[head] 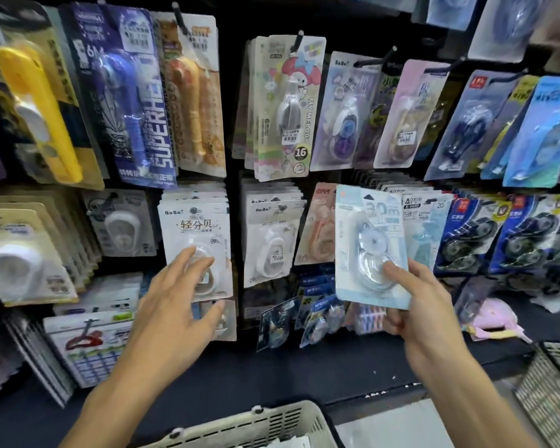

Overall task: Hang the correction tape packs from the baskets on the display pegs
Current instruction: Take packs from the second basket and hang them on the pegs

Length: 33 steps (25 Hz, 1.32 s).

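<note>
Right hand grips a pale blue correction tape pack by its lower part, thumb pressed on the clear blister, other fingers curled behind the card. Pack is held upright in front of the lower peg row, its hang hole near the top level with the cards hanging there. Not yet on a peg, as far as I can tell; the peg behind it is hidden by the card.

Left hand holds nothing. Fingers straight and spread apart, reaching toward the white BoBo pack stack; fingertips at or just short of the front blister (contact not resolvable, slight blur).

Display state: upper row full of hung packs, e.g. the My Melody pack and the blue Superhero pack. Lower row also densely hung. Many pegs already carry stock, though which packs came from the baskets cannot be read from this view.

Baskets: grey basket at the bottom centre, some white contents just visible at the frame edge. Second basket at lower right, contents not visible.

Progress judgement: mid-task. One pack in hand awaiting its peg; at least some stock apparently left in the near basket. Remaining count unknown.
</note>
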Tool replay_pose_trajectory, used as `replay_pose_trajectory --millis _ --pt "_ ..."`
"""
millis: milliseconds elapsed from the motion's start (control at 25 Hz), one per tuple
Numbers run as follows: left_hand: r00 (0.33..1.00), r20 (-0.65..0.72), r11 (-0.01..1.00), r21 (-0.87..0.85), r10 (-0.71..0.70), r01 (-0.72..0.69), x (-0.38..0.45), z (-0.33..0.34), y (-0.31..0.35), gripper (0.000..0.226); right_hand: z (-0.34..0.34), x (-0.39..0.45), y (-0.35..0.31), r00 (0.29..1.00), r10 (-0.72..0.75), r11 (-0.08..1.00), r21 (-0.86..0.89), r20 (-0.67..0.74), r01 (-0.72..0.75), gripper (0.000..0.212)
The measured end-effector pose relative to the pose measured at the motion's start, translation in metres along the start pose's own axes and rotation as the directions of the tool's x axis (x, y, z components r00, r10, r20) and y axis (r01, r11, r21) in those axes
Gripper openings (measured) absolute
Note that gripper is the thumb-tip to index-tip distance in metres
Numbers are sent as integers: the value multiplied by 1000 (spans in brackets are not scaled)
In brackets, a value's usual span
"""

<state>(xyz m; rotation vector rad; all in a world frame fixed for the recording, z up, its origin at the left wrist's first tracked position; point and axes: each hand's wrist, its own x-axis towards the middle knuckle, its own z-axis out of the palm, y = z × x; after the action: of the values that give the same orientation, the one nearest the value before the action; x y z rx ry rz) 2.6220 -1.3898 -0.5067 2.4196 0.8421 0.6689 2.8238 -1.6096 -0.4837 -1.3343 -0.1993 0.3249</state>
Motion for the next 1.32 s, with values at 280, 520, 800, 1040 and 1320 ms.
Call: replay_pose_trajectory --millis 280,520,800,1040,1320 --pt "1000 16 1000 -9 20 -20 -3 3 -2 69 -17 6 -3 990 135 987 92 -48 -131 42" --pt "998 -22 999 4 53 -53 -7 3 -16 49 8 -1 43 955 281 959 -9 95 -282 18" --pt "326 876 914 399 -355 -77 -134 87 -120 49 28 -75 241 512 702 136 -799 496 586 29" --pt "235 822 851 521 -519 58 -215 105 -191 51 20 -103 313 371 861 -45 -673 349 738 45" --pt "486 728 875 415 -484 249 -210 142 -211 62 71 -101 357 633 589 7 -787 502 617 69"
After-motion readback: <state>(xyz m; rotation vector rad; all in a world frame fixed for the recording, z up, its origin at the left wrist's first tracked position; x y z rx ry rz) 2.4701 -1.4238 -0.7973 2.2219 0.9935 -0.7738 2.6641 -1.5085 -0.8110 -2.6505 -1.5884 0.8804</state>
